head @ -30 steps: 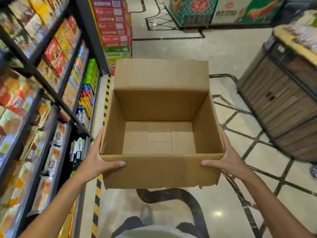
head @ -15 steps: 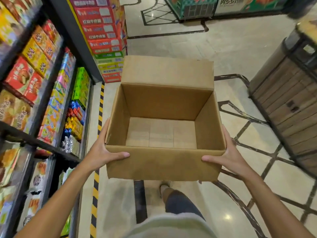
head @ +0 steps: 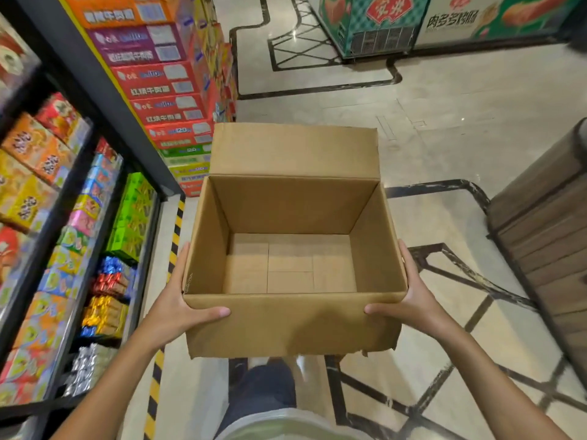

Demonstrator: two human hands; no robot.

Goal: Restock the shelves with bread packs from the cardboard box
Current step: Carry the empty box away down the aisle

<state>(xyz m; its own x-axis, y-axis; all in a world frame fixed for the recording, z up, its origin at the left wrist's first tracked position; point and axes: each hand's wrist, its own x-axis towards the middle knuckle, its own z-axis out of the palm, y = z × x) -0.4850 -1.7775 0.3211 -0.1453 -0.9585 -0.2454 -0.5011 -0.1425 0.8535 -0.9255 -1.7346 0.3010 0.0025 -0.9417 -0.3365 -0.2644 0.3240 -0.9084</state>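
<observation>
Polished pale stone floor (head: 444, 128) with dark inlaid lines runs down the aisle ahead of me, and a yellow-and-black hazard stripe (head: 174, 236) edges the foot of the shelves (head: 79, 198) on my left. Those black metal shelves are packed with glossy, crinkly snack packs in orange, green, red and foil silver. Stacked red and purple cartons (head: 165, 90) stand at the shelf end, and a slatted wooden display (head: 540, 236) sits to my right.

I hold the cardboard box (head: 292, 325) out in front of my waist, above the floor. It is plain brown corrugated board, rectangular, its far flap standing up, its lower near edge ragged. Inside I see only the bare flaps of its bottom.

My left hand (head: 173, 308) grips the near left corner, thumb along the front face and fingers along the side wall. My right hand (head: 416, 304) clasps the near right corner the same way.

Since half a second ago, the box has stayed in the same two-handed grip, while the shelves have slid nearer and the stacked cartons sit closer ahead.
</observation>
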